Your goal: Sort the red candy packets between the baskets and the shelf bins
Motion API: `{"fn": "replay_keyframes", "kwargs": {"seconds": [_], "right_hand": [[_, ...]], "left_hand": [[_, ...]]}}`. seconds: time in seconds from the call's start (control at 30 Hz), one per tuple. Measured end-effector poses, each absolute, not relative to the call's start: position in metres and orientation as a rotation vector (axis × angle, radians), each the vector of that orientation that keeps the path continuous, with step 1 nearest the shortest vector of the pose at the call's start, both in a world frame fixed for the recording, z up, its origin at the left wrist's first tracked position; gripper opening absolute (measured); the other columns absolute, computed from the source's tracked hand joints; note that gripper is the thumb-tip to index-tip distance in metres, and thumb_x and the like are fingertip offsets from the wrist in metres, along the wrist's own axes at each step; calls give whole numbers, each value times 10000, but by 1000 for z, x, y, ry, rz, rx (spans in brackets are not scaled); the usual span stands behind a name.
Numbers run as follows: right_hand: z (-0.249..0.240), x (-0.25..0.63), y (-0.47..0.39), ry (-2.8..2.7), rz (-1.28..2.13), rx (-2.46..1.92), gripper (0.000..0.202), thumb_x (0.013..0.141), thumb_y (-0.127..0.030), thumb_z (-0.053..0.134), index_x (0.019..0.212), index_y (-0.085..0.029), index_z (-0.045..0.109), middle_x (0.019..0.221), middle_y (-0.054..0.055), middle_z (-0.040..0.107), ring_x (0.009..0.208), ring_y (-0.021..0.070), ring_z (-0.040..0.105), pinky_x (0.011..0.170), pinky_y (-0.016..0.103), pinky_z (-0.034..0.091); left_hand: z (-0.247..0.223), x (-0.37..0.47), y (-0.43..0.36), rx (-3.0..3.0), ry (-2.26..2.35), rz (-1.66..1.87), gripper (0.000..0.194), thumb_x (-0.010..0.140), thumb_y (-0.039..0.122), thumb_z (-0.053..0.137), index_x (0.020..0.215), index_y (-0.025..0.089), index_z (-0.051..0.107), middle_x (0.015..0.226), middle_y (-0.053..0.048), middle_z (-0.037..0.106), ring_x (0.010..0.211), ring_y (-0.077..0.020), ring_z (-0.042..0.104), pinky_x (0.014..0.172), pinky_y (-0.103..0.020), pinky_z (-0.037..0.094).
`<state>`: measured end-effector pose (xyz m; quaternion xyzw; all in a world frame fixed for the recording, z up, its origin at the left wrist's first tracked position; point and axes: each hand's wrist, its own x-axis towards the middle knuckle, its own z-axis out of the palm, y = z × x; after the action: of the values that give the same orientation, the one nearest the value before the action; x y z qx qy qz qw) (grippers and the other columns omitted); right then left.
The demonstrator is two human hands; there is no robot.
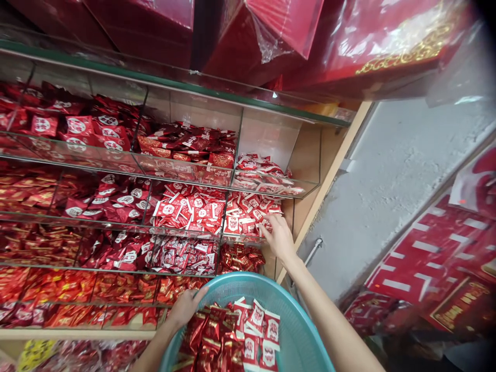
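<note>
My left hand (185, 309) is closed on the left rim of a teal plastic basket (298, 315). Inside the basket lie shiny dark red wrapped packets (211, 333) on the left and red-and-white packets (267, 330) on the right, all like small wrapped sweets. Above the basket's far rim, my right hand (279, 236) reaches into the rightmost compartment of a glass-divided shelf. Its fingers are apart and slightly bent at the red-and-white packets (248, 212) there; I see nothing held in them.
Compartments to the left hold many red wrapped packets (189, 209). Glass strips (182, 231) edge the shelves. Large red boxes (256, 36) stand on the top shelf. At right are the wooden side panel (333, 165), a grey wall (395, 155) and hanging red packaging (406, 253).
</note>
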<state>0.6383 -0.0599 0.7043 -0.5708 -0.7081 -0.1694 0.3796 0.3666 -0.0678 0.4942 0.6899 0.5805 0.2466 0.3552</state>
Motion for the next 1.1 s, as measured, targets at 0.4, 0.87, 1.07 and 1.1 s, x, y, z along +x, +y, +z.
{"fn": "replay_keyframes", "kwargs": {"seconds": [0.4, 0.87, 1.07, 1.1], "right_hand": [[706, 631, -42, -1775, -609, -1681, 236, 878, -213, 341, 838, -187, 572, 868, 69, 558, 830, 187, 482, 681, 276, 348], [714, 640, -69, -1510, -99, -1177, 181, 833, -314, 475, 823, -172, 586, 816, 37, 609, 751, 148, 550, 705, 263, 412], [686, 643, -118, -1628, 308, -1244, 204, 833, -364, 475, 848, -181, 565, 740, 6, 606, 656, 124, 545, 619, 228, 412], [676, 643, -125, -1684, 355, -1282, 211, 837, -370, 466, 838, -183, 564, 719, 0, 601, 633, 121, 538, 597, 223, 403]], "left_hand": [[488, 365, -66, 1761, 1482, 655, 559, 745, 658, 296, 569, 174, 514, 490, 42, 423, 537, -127, 420, 547, -225, 309], [496, 367, -69, 1770, 1495, 639, 567, 754, 623, 288, 615, 163, 589, 547, 10, 547, 582, -156, 495, 579, -243, 353], [505, 367, -72, 1756, 1481, 600, 560, 751, 604, 309, 674, 155, 634, 587, -3, 594, 613, -170, 528, 614, -251, 377], [506, 367, -72, 1753, 1475, 599, 556, 750, 599, 312, 695, 155, 642, 599, -5, 603, 622, -173, 534, 624, -252, 380]]}}
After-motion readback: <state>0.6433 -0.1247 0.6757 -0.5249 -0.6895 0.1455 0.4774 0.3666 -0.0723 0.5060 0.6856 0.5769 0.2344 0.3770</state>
